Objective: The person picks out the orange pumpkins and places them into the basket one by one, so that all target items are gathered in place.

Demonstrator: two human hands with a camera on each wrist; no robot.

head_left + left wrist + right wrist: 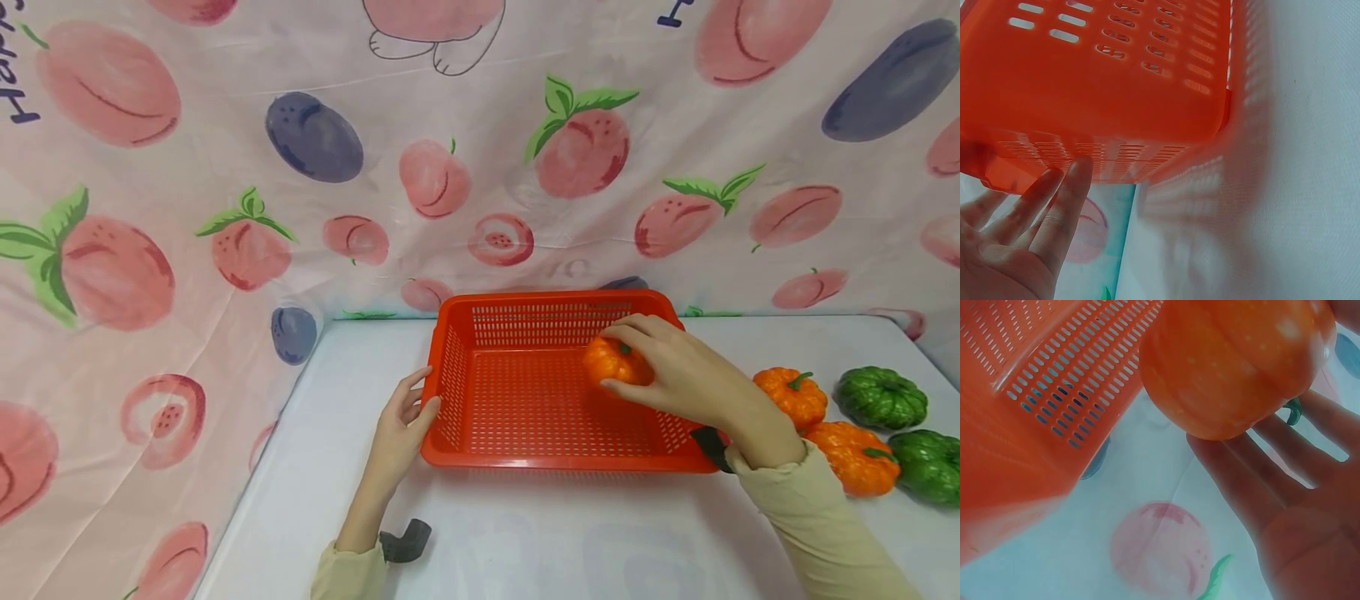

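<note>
The right hand (663, 367) curves thumb and fingers round a miniature orange pumpkin (606, 362), over the right half of the red perforated basket (555, 461); the left hand (399, 423), fingers nearly straight, touches its left rim. The glossy pumpkin seems light, stiff, perhaps slippery; its rounded sides suit gripping better than the stem (626, 349).

Ribbed orange pumpkin (609, 360), green-stemmed, held over right part of upright red slotted basket (517, 400).
</note>
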